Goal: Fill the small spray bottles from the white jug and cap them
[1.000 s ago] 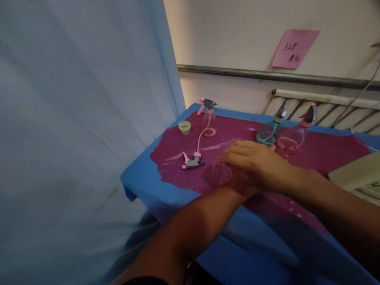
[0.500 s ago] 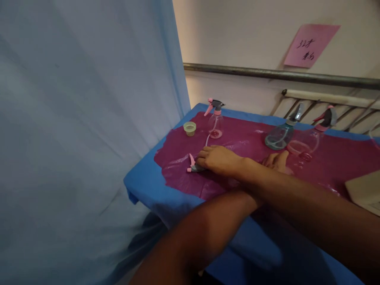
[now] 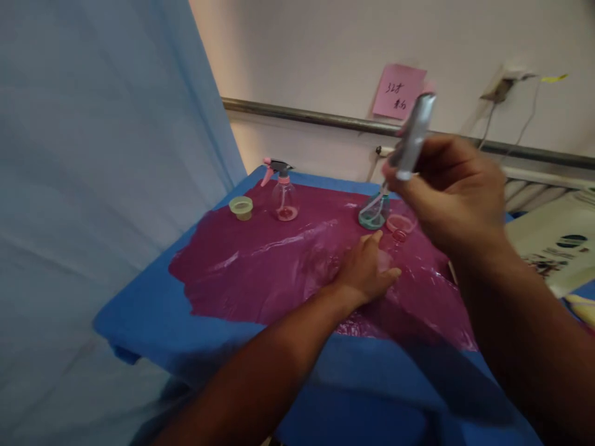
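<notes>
My right hand (image 3: 465,192) is raised above the sheet, closed on a grey and pink trigger spray head (image 3: 415,137), blurred by motion. A thin pale tube shows below it, overlapping the teal bottle. Low on the maroon sheet, my left hand (image 3: 365,269) curls its fingers and thumb around a clear bottle (image 3: 385,260), whose pinkish open neck (image 3: 398,236) points away from me. Just beyond stand a teal spray bottle (image 3: 373,214) and a clear pink-based bottle (image 3: 400,223), their tops hidden behind the spray head and my right hand.
Farther left stand a pink-headed spray bottle (image 3: 285,198) and a small pale-green cup (image 3: 241,208). The maroon plastic sheet (image 3: 242,272) covers a blue-draped table. A blue curtain (image 3: 106,186) hangs left; a metal rail (image 3: 302,116) and printed bag (image 3: 553,241) are behind and right.
My right hand has lifted the spray head off the sheet and carried it right and up, so my arms are uncrossed. The left hand stays around the bottle. The view has turned right.
</notes>
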A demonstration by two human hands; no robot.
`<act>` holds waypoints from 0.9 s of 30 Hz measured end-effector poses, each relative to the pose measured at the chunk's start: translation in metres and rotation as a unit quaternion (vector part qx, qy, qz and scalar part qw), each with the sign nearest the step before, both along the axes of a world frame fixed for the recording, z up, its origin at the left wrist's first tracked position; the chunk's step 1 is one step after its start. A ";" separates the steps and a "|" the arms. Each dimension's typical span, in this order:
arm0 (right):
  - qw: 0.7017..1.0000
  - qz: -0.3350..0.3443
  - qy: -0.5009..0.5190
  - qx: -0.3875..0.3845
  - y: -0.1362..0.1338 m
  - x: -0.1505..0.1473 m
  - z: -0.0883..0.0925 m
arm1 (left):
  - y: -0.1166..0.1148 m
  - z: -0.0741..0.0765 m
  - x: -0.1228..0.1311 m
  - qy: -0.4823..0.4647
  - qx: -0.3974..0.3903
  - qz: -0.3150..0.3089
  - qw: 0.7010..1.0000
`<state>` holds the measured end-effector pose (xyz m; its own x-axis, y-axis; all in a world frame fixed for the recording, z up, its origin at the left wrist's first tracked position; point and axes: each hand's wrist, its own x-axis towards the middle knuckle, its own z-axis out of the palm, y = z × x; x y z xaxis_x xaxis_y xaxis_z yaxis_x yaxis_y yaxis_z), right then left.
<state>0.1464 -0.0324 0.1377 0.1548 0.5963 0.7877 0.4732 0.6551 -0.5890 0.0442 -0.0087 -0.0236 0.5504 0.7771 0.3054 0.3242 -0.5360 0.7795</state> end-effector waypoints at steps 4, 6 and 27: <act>0.998 -0.030 0.055 0.032 -0.021 0.040 0.020 | 0.001 0.000 -0.004 -0.007 0.000 -0.006 1.000; 0.997 -0.043 0.057 0.024 -0.029 0.053 0.022 | 0.002 -0.001 -0.006 -0.007 0.008 -0.012 1.000; 0.945 0.112 0.223 -0.213 -0.011 0.082 -0.120 | 0.005 -0.006 -0.004 -0.042 0.014 0.003 0.999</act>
